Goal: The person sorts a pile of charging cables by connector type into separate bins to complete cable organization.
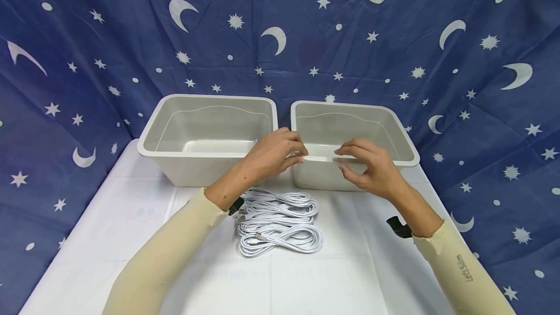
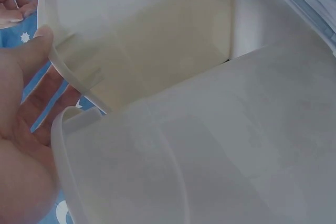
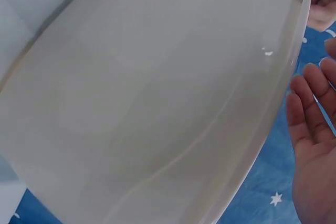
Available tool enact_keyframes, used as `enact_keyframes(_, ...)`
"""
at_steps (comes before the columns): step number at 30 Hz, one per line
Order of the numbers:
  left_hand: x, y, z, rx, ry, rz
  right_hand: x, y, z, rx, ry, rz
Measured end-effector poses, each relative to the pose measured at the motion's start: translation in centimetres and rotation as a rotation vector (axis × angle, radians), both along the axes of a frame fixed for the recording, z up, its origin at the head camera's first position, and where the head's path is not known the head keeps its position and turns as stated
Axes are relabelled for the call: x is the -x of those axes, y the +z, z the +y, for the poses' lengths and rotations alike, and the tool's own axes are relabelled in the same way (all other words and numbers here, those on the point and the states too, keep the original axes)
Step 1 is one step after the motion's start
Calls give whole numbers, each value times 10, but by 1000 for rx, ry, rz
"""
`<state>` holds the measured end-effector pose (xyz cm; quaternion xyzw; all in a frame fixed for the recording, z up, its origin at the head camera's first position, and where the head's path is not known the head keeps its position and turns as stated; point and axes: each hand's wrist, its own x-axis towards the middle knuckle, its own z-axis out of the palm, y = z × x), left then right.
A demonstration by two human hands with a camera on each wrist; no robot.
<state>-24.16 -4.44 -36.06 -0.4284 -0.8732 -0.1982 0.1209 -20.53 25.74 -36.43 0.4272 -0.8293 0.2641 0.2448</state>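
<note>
Two pale grey plastic bins stand side by side, a left bin [image 1: 210, 169] and a right bin [image 1: 323, 176]. My left hand [image 1: 275, 152] is at the near inner corner of the right bin, its thumb against the rim [image 2: 44, 59] and its fingers reaching behind it. My right hand [image 1: 367, 164] hovers by the same bin's front rim, thumb and fingers apart. In the right wrist view, the fingers of this right hand [image 3: 317, 124] are loosely extended, apart from the rim. Bundled white cables [image 1: 280, 222] lie in front of the bins, below my left wrist.
A white cloth covers the table [image 1: 332, 276]. Behind and beside it hangs a dark blue curtain [image 1: 306, 28] with moons and stars. A small blue spot shows inside the left bin, partly hidden by my left hand. A narrow gap separates the bins.
</note>
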Motion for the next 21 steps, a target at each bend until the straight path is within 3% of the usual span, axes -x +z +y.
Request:
enact_keyframes(7,0,0,0,-1,1,-5,-14,-2,-13,2,29,-39)
enact_keyframes(15,0,0,-1,0,3,-2,-21,-12,-28,-7,127,14)
enact_keyframes(21,0,-1,-2,0,5,1,-31,-23,-40,-34,157,-30)
